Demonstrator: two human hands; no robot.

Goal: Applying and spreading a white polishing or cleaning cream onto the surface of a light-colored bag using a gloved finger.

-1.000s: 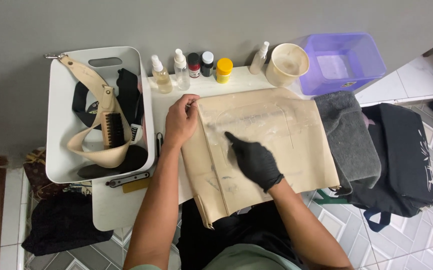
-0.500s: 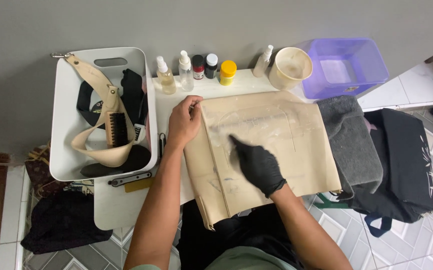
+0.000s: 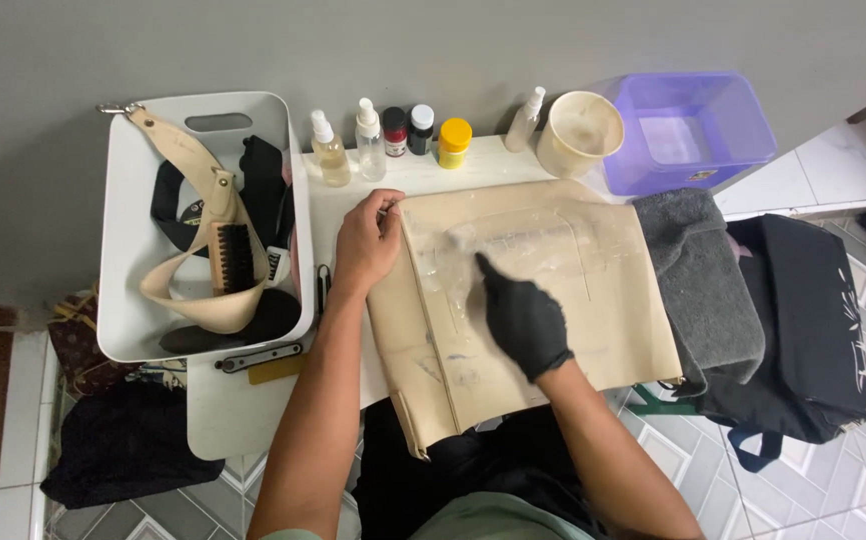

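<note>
The gloved right hand (image 3: 525, 322) has been drawn up the beige bag (image 3: 523, 300), fingers extended flat, since a second ago. The bare left hand (image 3: 366, 243) stays pinching its upper-left corner near the table's (image 3: 253, 410) back edge; rubbing continues.

From my feed, the black-gloved right hand (image 3: 525, 322) blurs at its fingertip, so I can't tell what it presses into the flat beige leather bag (image 3: 533, 300). The bare left hand (image 3: 365, 243) covers the bag's upper left corner. The small bottles' labels are too tiny to make out. The black fabric bag (image 3: 803, 320) disappears partly beneath the grey folded cloth (image 3: 698, 280).
</note>
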